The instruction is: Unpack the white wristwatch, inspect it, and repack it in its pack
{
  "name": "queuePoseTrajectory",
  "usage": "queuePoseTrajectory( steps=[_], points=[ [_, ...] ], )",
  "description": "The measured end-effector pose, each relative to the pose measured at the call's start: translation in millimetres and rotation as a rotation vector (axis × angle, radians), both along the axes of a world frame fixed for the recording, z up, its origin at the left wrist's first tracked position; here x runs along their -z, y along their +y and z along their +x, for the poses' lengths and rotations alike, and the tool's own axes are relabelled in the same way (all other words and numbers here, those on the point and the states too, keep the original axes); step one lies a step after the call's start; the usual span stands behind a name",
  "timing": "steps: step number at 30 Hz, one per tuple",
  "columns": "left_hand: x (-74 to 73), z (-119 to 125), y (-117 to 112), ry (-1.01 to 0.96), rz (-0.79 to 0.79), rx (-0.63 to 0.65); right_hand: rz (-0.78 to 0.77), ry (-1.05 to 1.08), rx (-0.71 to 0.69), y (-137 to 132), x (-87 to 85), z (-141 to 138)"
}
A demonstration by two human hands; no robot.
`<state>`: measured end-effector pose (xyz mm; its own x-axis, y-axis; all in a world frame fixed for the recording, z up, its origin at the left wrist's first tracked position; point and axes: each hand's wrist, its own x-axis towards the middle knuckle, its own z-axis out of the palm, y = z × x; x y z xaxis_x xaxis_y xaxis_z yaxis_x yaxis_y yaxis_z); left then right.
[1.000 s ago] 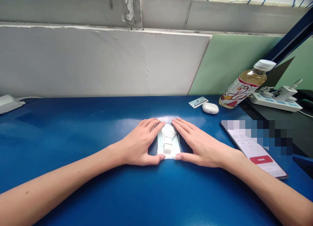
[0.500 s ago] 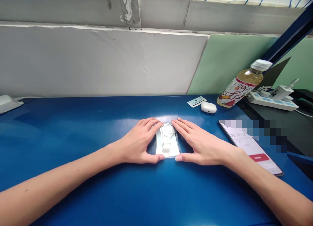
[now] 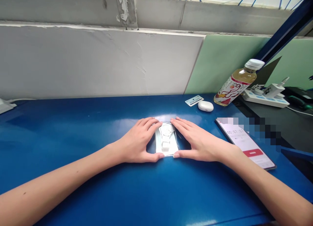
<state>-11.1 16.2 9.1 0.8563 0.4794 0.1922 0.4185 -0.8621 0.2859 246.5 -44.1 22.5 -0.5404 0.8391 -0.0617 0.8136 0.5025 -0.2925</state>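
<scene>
A small clear plastic packet (image 3: 166, 138) lies flat on the blue table, with a white ring-like piece and a white block showing through it. What these white pieces are, I cannot make out. My left hand (image 3: 140, 139) rests along the packet's left side, thumb at the near corner and fingertips at the far one. On the opposite side my right hand (image 3: 195, 139) mirrors it, its thumb tip at the near right corner. Both hands are open, with thumbs spread away from stretched fingers, and they frame the packet between them.
The blue table (image 3: 73, 121) meets a grey wall. At the right lie a phone (image 3: 246, 143) showing a timer, a white earbud case (image 3: 205, 106) and a card (image 3: 194, 100). Behind them stand a drink bottle (image 3: 236, 84) and a power strip (image 3: 266, 98) with plugs.
The view has shifted slightly, so the things at the right sit a little further left. Both hands keep the same pose around the packet.
</scene>
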Motion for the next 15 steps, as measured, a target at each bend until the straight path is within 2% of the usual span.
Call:
queuePoseTrajectory(
  steps=[8, 11, 15],
  points=[
    [-1.5, 0.1, -1.3, 0.039, 0.012, -0.003, 0.104, -0.006, -0.070, -1.4, 9.3, 7.7],
    [-1.2, -0.5, -2.8, 0.041, 0.026, -0.016, 0.113, -0.014, -0.069, -2.7, 6.2, 8.2],
    [2.4, -1.1, -3.8, 0.013, 0.053, -0.107, 0.133, 0.002, -0.059, -1.8, -2.0, 9.2]
  ],
)
